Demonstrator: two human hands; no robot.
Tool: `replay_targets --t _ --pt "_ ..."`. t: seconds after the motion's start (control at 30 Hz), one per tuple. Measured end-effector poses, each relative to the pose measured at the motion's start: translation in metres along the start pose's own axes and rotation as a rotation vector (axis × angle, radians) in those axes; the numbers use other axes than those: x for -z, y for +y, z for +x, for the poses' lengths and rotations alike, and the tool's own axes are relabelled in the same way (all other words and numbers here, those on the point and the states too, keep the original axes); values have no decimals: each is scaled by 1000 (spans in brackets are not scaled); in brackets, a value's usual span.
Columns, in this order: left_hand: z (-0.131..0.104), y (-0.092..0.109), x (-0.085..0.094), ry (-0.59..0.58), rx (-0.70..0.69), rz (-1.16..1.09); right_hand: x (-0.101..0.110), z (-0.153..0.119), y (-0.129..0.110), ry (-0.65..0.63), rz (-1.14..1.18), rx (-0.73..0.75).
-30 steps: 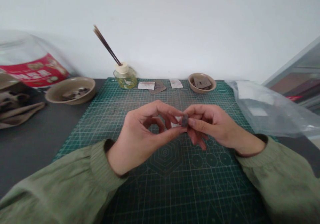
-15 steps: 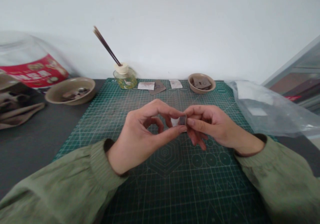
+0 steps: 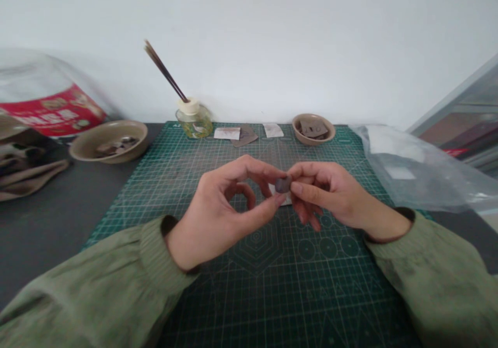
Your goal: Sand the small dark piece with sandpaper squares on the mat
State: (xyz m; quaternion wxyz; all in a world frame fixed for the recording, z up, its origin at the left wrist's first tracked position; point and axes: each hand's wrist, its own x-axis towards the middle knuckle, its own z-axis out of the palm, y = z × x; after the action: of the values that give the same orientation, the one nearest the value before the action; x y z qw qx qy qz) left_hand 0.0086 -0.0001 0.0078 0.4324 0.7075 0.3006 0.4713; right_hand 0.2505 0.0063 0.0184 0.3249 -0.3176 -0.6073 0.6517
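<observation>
A small dark grey-brown piece (image 3: 282, 184) is held up above the mat between both hands; its exact kind is too small to make out. My left hand (image 3: 229, 203) comes from the left, with thumb and forefinger pinched on the piece's left side. From the right, my right hand (image 3: 330, 190) grips its right edge between thumb and forefinger, the other fingers curled loosely below. Partly hidden behind the fingertips, a white paper slip (image 3: 287, 199) shows on the green cutting mat (image 3: 257, 286).
At the back stand a reed diffuser (image 3: 194, 120), white paper slips (image 3: 227, 133), a brown flat piece (image 3: 245, 136) and a small bowl (image 3: 313, 141) of brown pieces. A larger bowl (image 3: 109, 156) with small items sits left. A clear plastic bag (image 3: 412, 182) lies right.
The small piece has turned between the fingertips, now showing a rounder, darker face. My left thumb has shifted slightly left and down. The right hand has hardly moved.
</observation>
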Motion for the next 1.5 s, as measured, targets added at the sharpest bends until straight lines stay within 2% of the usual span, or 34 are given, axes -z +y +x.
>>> replay_targets --t 0.73,1.13,1.5 --pt "0 -6 0 4 2 4 2 -2 2 5 16 11" --pt "-1 -6 0 16 -57 56 4 -2 4 -69 30 8" --pt "-1 -6 1 3 -121 118 6 -3 6 -74 17 25"
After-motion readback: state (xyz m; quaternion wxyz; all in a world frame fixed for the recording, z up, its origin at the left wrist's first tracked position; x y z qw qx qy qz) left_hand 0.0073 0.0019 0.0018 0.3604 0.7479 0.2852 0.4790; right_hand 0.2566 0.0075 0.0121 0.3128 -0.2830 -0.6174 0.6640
